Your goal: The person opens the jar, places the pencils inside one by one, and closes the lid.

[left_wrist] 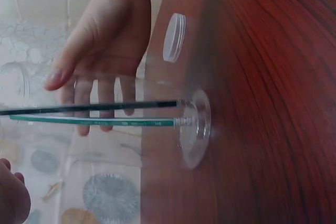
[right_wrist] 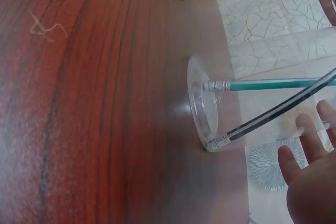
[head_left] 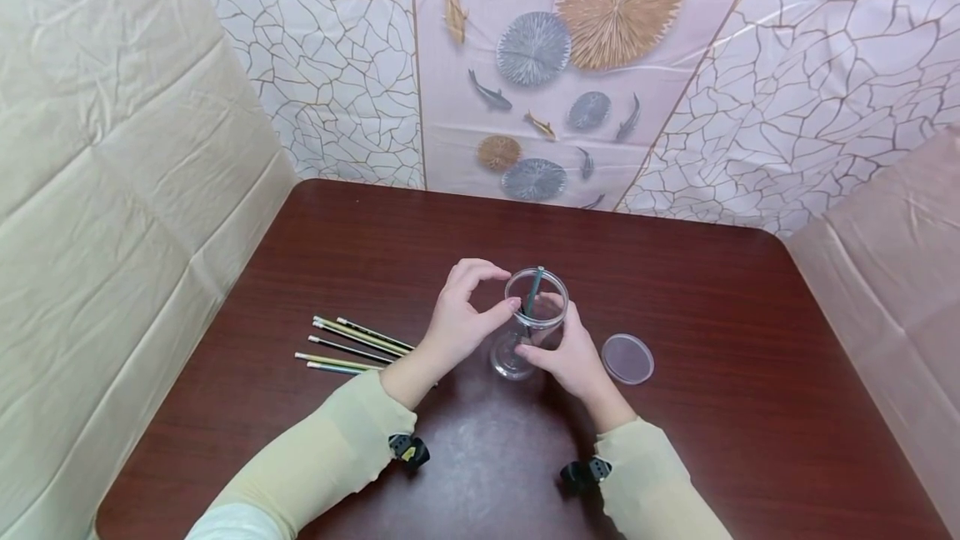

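Right hand is curled round 1 clear jar, 2 pencils inside. Left hand is kinda spread at its rim. Also 1 lid, 6 loose pencils.

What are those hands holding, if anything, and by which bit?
The right hand holds the jar round its side. The left hand is at the rim, but I can't tell whether it's gripping anything.
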Action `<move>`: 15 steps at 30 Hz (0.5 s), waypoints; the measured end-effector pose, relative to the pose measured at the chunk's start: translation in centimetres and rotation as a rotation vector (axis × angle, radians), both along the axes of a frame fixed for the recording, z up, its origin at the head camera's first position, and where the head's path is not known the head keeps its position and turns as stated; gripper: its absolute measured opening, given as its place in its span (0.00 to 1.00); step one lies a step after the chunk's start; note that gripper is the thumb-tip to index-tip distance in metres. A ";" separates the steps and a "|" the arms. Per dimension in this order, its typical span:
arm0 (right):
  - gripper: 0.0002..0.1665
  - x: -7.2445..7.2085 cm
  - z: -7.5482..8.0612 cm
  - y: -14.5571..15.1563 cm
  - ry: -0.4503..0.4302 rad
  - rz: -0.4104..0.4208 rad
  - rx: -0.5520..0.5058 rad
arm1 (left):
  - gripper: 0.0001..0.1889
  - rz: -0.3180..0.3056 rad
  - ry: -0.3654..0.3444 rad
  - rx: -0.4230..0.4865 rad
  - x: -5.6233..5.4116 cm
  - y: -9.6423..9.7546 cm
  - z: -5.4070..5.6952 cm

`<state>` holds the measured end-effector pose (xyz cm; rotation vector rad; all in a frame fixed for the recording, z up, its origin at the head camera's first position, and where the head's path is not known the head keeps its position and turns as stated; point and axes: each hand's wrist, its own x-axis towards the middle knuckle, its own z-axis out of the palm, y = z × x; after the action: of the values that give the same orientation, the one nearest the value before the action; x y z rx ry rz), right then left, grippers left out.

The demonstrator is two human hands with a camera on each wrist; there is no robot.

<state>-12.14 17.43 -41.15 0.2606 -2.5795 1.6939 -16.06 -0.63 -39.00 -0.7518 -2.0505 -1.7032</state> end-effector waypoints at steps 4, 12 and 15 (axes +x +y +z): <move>0.45 -0.1 0.0 -0.1 0.012 0.005 -0.009 | 0.16 -0.002 -0.021 0.008 0.8 -1.2 1.6; 0.45 0.0 0.0 -0.3 0.022 -0.006 -0.018 | 0.16 0.006 -0.115 0.002 0.1 -3.9 0.4; 0.45 0.0 0.0 -0.4 0.026 -0.018 -0.008 | 0.16 0.006 -0.170 -0.012 -0.9 -4.8 -1.6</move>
<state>-12.14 17.00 -41.17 0.2564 -2.5487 1.6827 -16.93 -5.47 -40.64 -0.6230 -2.1741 -1.8079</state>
